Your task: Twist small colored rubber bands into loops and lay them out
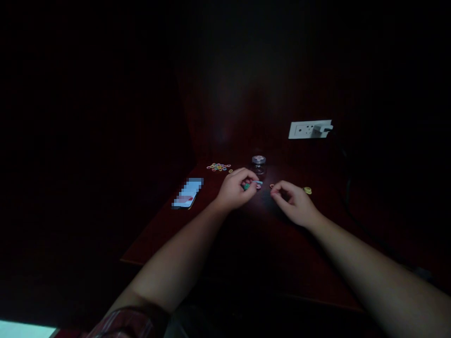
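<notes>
My left hand [237, 188] is closed in a pinch, with a light blue hair tie [258, 182] at its fingertips. Close under those fingers are a green hair tie [246, 187] and a pink hair tie [258, 187]; whether they lie on the table or in the hand is unclear. My right hand [295, 203] has its thumb and forefinger pressed together, and what sits between them is too small to make out. A small orange hair tie [271, 186] shows right at its fingertips. Beyond it on the right are yellow hair ties [307, 190].
A clear jar with a lid [258, 160] stands behind my hands. Several colourful hair ties [219, 167] lie in a loose pile at the back left. A phone [188, 192] rests on the dark red table [158, 239]. A plugged-in wall socket [310, 129] trails a black cable.
</notes>
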Demonstrator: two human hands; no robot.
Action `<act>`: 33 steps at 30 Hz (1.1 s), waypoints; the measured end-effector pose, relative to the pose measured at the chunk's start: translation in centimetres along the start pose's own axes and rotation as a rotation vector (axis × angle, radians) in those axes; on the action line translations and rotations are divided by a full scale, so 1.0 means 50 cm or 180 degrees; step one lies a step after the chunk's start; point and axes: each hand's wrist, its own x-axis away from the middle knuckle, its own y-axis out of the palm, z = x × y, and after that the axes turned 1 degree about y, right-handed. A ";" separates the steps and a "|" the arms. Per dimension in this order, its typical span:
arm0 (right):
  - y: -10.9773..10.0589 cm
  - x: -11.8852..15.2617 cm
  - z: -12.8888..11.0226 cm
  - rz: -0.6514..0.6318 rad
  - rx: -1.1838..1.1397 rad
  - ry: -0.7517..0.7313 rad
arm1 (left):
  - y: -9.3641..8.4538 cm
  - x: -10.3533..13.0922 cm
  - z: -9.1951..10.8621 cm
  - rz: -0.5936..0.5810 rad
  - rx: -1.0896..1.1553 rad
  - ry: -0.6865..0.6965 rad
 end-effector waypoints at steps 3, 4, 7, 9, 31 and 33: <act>0.002 -0.002 0.013 0.0023 -0.0086 0.0061 | -0.033 -0.007 -0.034 0.0499 -0.0149 -0.0344; 0.003 -0.002 0.015 0.0036 -0.0120 0.0071 | -0.044 -0.007 -0.048 0.0634 -0.0155 -0.0517; 0.006 -0.003 0.017 0.0060 -0.0214 0.0070 | -0.065 -0.006 -0.089 0.0995 0.0000 -0.0926; 0.007 -0.003 0.017 0.0026 -0.0230 0.0042 | -0.067 -0.002 -0.110 0.1063 0.0122 -0.1042; 0.014 -0.001 0.026 -0.0623 0.0049 0.0226 | 0.046 0.030 -0.025 -0.0965 0.0811 -0.0792; 0.011 -0.001 0.022 -0.0697 0.0125 0.0274 | 0.045 0.028 -0.025 -0.0984 0.0737 -0.0721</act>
